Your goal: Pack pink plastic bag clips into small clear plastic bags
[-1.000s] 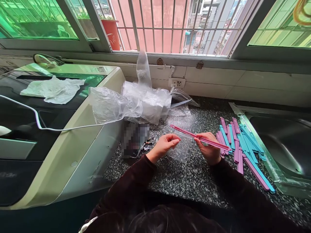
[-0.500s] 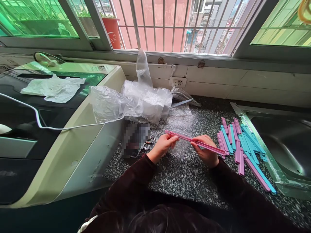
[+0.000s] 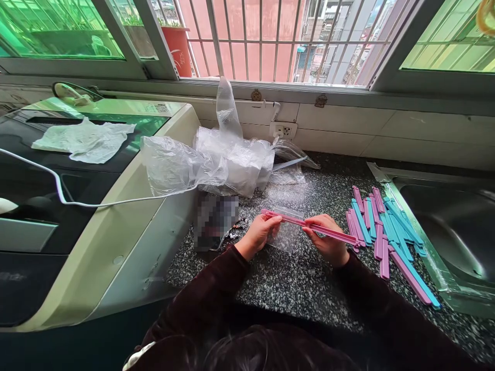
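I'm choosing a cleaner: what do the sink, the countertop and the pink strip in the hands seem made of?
Sink: grey metal, probably stainless steel, from its smooth sheen.
Countertop: speckled black and white, with a shine; granite or a lookalike.
Pink strip: likely rigid plastic, satin, given its even colour and straight edges.

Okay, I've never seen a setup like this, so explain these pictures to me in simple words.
There is no robot here: the two bare hands belong to a person, and one camera worn on their head looks forward and down at them. The left hand and right hand hold a long pink clip across a clear bag. On the speckled counter, pink and blue clips lie on the right, beside a sink. Crumpled plastic bags sit towards the window.
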`<act>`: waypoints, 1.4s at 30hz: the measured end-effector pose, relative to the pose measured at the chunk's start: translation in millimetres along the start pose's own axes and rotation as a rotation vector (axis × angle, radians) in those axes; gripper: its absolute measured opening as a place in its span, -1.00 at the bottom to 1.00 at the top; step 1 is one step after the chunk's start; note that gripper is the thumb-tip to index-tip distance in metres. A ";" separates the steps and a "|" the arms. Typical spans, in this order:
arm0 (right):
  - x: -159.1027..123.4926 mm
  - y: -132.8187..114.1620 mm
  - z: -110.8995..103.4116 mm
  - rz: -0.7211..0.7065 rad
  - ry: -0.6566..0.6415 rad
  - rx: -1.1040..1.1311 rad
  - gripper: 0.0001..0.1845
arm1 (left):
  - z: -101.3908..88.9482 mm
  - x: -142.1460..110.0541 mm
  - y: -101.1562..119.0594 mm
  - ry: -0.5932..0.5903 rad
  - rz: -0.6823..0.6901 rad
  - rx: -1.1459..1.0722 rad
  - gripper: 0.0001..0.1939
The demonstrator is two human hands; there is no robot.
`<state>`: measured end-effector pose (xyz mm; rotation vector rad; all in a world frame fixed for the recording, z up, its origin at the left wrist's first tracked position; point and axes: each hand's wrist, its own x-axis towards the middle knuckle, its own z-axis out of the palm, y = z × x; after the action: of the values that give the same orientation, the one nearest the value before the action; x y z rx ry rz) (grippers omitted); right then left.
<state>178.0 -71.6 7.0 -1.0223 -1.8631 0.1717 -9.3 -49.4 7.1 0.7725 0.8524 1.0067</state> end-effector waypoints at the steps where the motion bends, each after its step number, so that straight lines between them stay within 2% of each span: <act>1: -0.8 0.5 0.5 0.010 0.004 0.030 -0.86 | 0.3 0.1 0.1 0.021 -0.016 -0.022 -0.64; 4: -3.9 2.3 2.0 0.047 0.039 0.141 -0.79 | 0.7 0.3 0.2 0.054 -0.056 -0.075 -0.64; 9: -5.4 1.5 0.9 0.035 0.069 0.231 -0.86 | 0.0 0.8 -1.4 0.031 -0.006 -0.075 -0.65; 14: -3.4 -2.6 -3.4 -0.036 0.098 0.144 -0.83 | 1.6 -0.6 -1.0 0.020 0.033 -0.036 -0.64; 19: -2.8 -5.6 -5.5 -0.041 0.103 0.099 -0.79 | 3.2 -2.0 -1.5 0.010 0.050 -0.026 -0.64; 31: -6.9 3.9 0.6 -0.104 0.149 0.216 -0.63 | 3.2 -3.5 -4.8 -0.041 0.137 0.031 -0.62; 42: -3.4 -0.1 -3.3 -0.169 0.116 0.043 -0.67 | -2.1 -1.7 -11.5 -0.051 0.208 0.135 -0.61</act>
<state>181.1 -75.1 6.5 -0.8234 -1.8226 0.0510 -7.2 -54.6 -3.3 1.0136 0.8138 1.1163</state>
